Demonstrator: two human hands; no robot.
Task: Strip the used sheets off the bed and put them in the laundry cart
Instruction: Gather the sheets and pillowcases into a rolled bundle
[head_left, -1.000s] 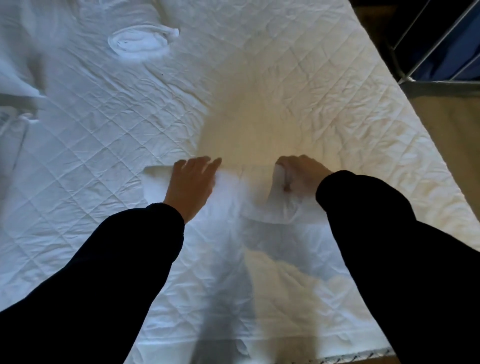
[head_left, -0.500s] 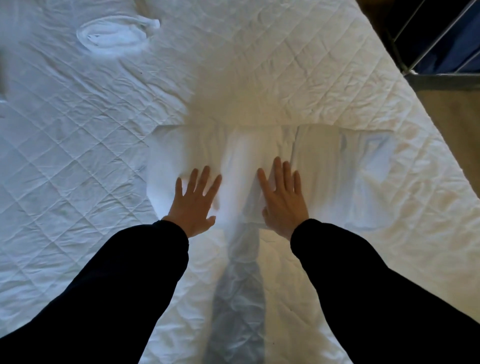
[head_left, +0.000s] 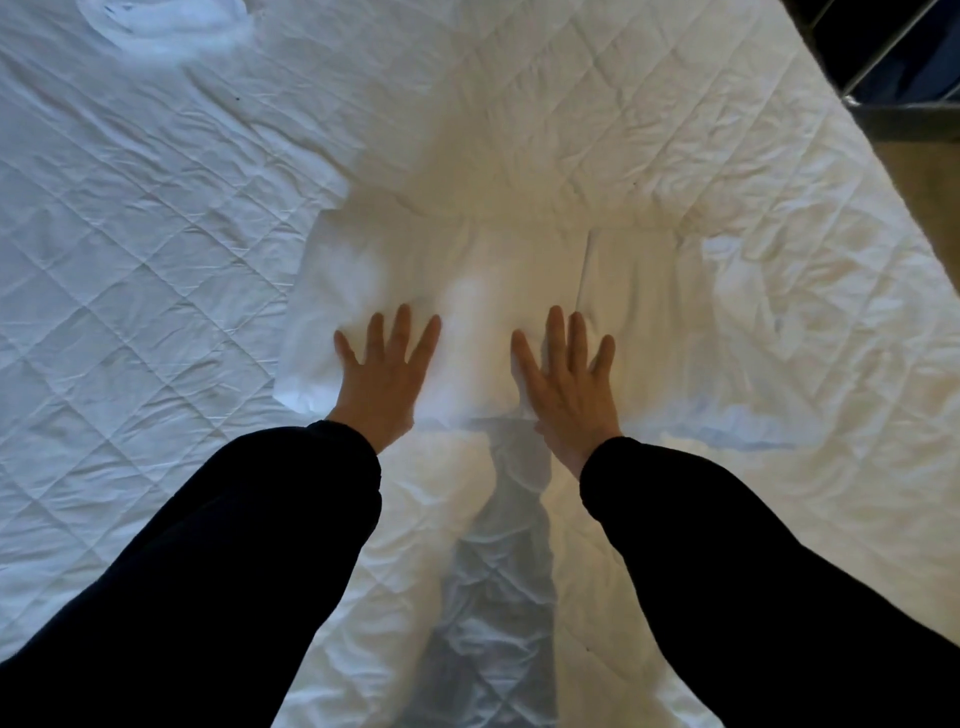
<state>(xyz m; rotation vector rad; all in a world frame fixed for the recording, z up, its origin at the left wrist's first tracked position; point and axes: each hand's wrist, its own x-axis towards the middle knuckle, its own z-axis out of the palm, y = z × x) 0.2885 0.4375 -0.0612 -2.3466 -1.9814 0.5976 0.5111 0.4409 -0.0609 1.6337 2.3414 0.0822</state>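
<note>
A folded white sheet (head_left: 519, 280) lies flat on the quilted white mattress pad (head_left: 130, 234) in the middle of the bed. My left hand (head_left: 387, 374) presses on the sheet's near left part with fingers spread and straight. My right hand (head_left: 563, 379) lies flat on the sheet's near middle, fingers also straight. Both arms wear dark sleeves. A corner of the laundry cart (head_left: 893, 57), with metal bars and dark blue fabric, shows at the top right beside the bed.
A small crumpled white cloth (head_left: 171, 21) sits on the mattress pad at the top left. The bed's right edge runs diagonally past a tan floor (head_left: 930, 197). My shadow falls across the mattress pad between my arms.
A second ago both hands held the sheet's folded edge. They folded it over away from me and now lie flat and spread on the wider folded sheet.
</note>
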